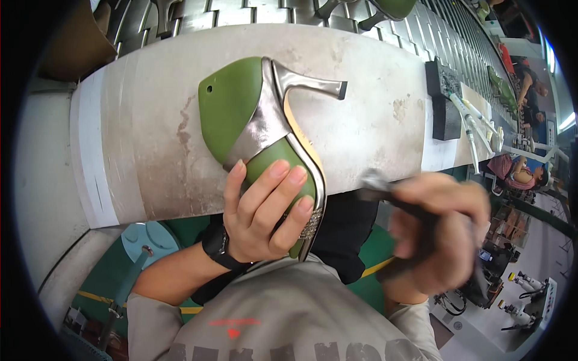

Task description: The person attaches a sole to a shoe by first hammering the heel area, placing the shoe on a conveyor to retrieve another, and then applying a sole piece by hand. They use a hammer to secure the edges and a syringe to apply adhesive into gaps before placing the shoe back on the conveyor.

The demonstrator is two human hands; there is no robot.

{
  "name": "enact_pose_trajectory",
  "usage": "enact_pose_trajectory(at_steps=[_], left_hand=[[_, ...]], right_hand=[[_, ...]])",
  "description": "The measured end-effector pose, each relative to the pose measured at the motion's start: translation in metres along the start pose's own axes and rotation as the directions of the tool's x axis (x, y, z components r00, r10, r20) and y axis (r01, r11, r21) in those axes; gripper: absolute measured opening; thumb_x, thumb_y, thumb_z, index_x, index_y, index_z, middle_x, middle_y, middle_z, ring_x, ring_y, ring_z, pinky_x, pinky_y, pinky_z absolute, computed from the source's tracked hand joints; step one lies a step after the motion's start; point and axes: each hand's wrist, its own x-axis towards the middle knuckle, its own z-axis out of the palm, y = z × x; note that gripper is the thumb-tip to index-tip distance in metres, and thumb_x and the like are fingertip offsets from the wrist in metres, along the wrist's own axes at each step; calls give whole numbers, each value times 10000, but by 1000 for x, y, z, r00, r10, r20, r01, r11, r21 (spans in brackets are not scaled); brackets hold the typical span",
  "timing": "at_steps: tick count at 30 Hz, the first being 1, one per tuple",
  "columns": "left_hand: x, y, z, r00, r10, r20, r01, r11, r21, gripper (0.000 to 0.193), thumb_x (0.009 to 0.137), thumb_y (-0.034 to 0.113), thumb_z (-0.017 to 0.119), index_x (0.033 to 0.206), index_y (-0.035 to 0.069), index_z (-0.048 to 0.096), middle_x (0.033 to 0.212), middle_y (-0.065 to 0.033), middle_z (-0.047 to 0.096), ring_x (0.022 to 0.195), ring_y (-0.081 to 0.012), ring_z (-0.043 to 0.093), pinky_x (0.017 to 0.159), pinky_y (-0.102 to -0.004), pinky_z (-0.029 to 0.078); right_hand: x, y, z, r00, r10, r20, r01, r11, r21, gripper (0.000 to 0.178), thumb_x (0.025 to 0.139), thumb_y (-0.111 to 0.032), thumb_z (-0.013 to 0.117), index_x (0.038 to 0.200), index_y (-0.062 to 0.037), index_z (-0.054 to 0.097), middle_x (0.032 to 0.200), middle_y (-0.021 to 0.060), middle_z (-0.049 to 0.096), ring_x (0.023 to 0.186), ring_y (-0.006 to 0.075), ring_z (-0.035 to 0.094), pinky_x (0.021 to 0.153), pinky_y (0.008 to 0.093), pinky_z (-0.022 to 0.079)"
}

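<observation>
Where the shoe [263, 126] is, as I see it via head cam: over the desk [373, 114], toe end past the near edge; can't tell if it touches the top.
Heel [310, 83]: metallic, pointing R, dark tip.
Green last [232, 99]: inside shoe, w/ small hole near its back end.
L hand [260, 210]: curled round the toe part, gripping it.
R hand [450, 234]: blurry to me; fingers wrapped round a dark tool [424, 219] w/ shiny end, R of shoe, apart from it.
Black block [444, 111]: R end of desk, syringes [471, 146] just beside.
Conveyor [217, 18]: metal slats, beyond desk, w/ other shoes [397, 6].
</observation>
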Motion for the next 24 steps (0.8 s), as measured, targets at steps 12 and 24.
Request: enact_pose_trajectory(at_steps=[12,24], left_hand=[[6,1,9,998,-5,-58,5,1000,-3,352,1020,134,686,1350,144,561,1397,-93,688,1322,-283,657,1236,-609,386],[49,-47,-80,736,-650,188,272,30,-962,885,1092,702,424,1655,22,367,1738,-239,322,1603,-367,342,1297,-515,323]], right_hand=[[52,45,-24,941,-197,275,338,549,-764,270,921,26,697,1190,23,703,1115,216,778,837,273,749,755,354,599],[-18,66,-5,958,262,116,-277,950,144,488,1076,-118,618,1512,74,512,1375,247,696,1174,325,746,1011,412,600]])
